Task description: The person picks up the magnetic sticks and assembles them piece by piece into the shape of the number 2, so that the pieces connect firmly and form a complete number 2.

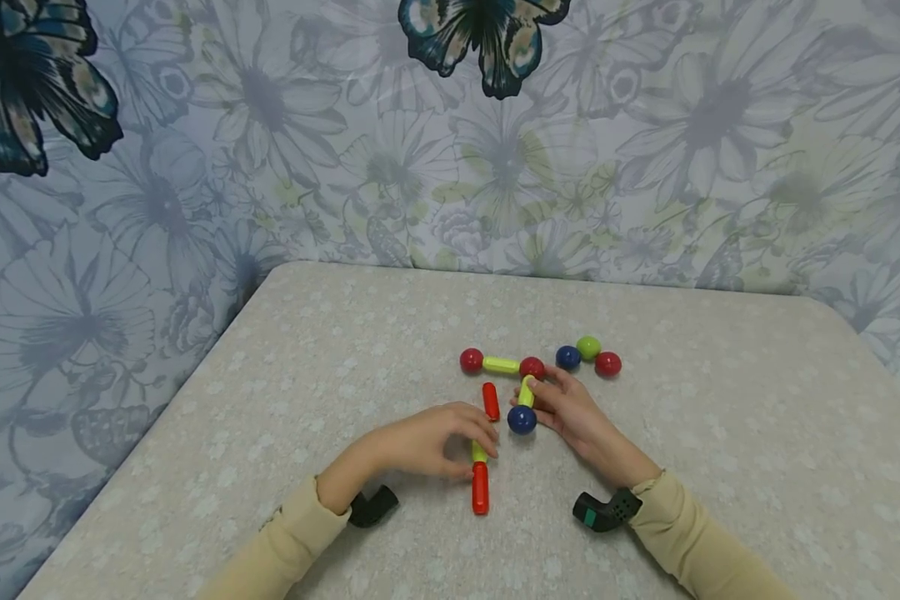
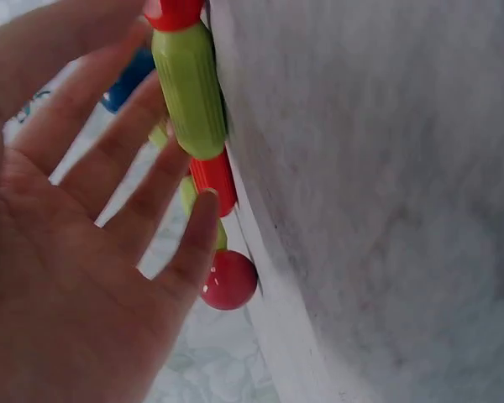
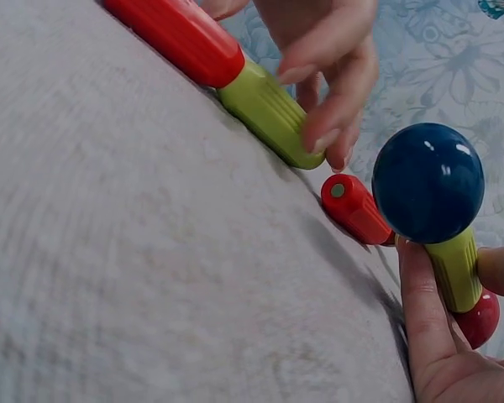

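Sleeves of pale yellow cloth (image 1: 701, 537) reach in from the near edge, each with a black wrist camera (image 1: 375, 506) at its cuff. On the pale, patterned desk (image 1: 217, 467) the nearest toy is a ribbed red rod (image 1: 481, 490), its far end touching a lime rod (image 2: 189, 92). Over that pair, on the left, is the left hand (image 1: 427, 442), its fingers loosely extended about the lime rod and not clenched; whether they touch it I cannot tell.

To the right, the right hand (image 1: 577, 417) pinches a yellow-green rod (image 1: 526, 392) between thumb and fingers. A glossy blue ball (image 1: 522, 420) sits on this rod's near end, and a corner red ball (image 1: 532, 367) meets its far end. Between the hands lies a short red rod (image 1: 491, 401), apart from the held piece, a round grey disc showing in its near end.

Farther off, a crosswise rod (image 1: 501, 365) runs left from the corner red ball to an end red ball (image 1: 471, 361). Just right of these, a navy ball (image 1: 567, 358), a lime ball (image 1: 588, 347) and a crimson ball (image 1: 608, 364) cluster together. Behind the desk rises a floral wall (image 1: 495, 192) bearing dark butterfly decorations (image 1: 487, 42).
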